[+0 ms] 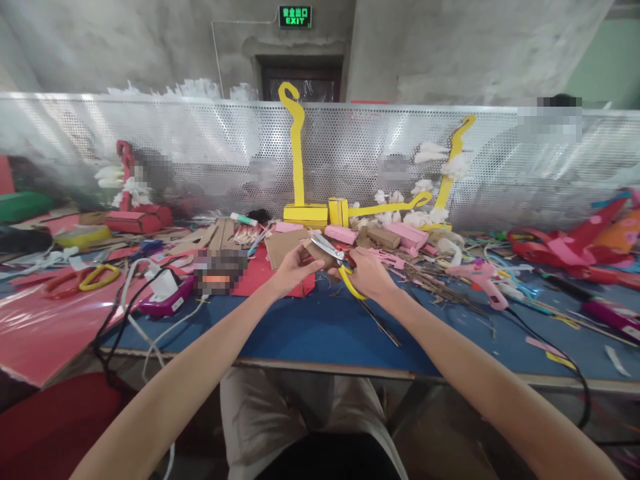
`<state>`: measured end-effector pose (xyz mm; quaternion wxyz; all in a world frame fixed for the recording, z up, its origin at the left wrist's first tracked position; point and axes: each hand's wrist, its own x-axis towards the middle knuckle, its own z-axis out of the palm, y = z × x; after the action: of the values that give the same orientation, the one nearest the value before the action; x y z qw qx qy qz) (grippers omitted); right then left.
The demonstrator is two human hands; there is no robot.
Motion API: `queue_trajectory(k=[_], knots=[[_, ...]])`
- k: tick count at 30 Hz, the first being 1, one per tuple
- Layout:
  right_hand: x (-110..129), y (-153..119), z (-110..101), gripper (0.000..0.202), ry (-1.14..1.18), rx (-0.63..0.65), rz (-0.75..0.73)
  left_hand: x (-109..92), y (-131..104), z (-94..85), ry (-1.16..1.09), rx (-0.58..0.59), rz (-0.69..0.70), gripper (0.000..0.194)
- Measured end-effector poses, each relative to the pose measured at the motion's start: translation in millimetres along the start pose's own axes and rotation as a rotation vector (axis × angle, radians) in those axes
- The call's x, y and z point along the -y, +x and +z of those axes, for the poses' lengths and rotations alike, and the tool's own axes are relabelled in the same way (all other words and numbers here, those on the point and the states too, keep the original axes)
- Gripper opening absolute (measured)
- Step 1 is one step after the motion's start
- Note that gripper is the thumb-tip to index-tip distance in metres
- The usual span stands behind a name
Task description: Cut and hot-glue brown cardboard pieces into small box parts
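My right hand (369, 272) is closed around the yellow handles of a pair of scissors (327, 247), whose metal blades point up and to the left. In my left hand (296, 268) is a small piece of brown cardboard (320, 255), pinched between thumb and fingers. The blades lie over this cardboard; whether they are cutting into it I cannot tell. Both hands are close together above the front of the blue table (310, 333). Just behind my left hand is a larger brown cardboard sheet (283, 247), with red sheet material (255, 275) beside it.
A purple power strip (167, 297) with cables sits left, near yellow-handled scissors (100, 277). To the right lies a pink glue gun (483, 280). Yellow hooked cardboard shapes (297, 157) stand behind, before a perforated metal screen (210, 153). A thin dark stick (383, 325) lies near the front edge.
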<state>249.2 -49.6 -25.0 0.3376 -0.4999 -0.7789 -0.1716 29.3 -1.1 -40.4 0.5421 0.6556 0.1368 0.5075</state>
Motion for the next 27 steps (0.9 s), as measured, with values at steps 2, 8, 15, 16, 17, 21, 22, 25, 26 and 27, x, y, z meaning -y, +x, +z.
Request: queue_trajectory(k=[2,8,15,16,17,21,22,25,26,27], knots=[[-1.6,0.1,0.2,0.043,0.009,-0.006,-0.001,0.4,-0.2,-0.1,-0.002,0.0,-0.006,0.065],[-8.1,1.5,5.0,0.043,0.043,0.0,0.003,4.3,1.6,-3.1,-0.028,0.006,-0.037,0.069],[-7.9,0.7,12.9,0.043,0.094,-0.037,0.094,7.6,3.7,-5.8,-0.059,-0.032,-0.063,0.071],[-8.1,0.0,13.1,0.043,0.101,-0.045,0.104,6.8,3.5,-5.7,-0.061,-0.038,-0.062,0.071],[-8.6,-0.8,12.9,0.043,0.109,-0.051,0.108,6.0,3.3,-5.6,-0.063,-0.041,-0.063,0.07],[-9.9,-1.8,10.5,0.038,0.161,-0.047,0.073,4.8,2.5,-6.3,-0.058,-0.055,-0.064,0.068],[-9.5,-1.6,9.6,0.036,0.175,-0.041,0.061,5.4,2.7,-6.9,-0.055,-0.063,-0.061,0.068],[-6.4,-1.0,6.7,0.032,0.205,-0.019,0.016,8.5,4.7,-9.4,-0.043,-0.084,-0.041,0.068],[-4.8,-1.1,5.8,0.031,0.212,-0.012,-0.001,9.6,5.6,-10.2,-0.038,-0.091,-0.03,0.069],[-3.2,-1.4,4.9,0.03,0.219,-0.006,-0.017,10.5,6.6,-10.9,-0.032,-0.1,-0.016,0.068]])
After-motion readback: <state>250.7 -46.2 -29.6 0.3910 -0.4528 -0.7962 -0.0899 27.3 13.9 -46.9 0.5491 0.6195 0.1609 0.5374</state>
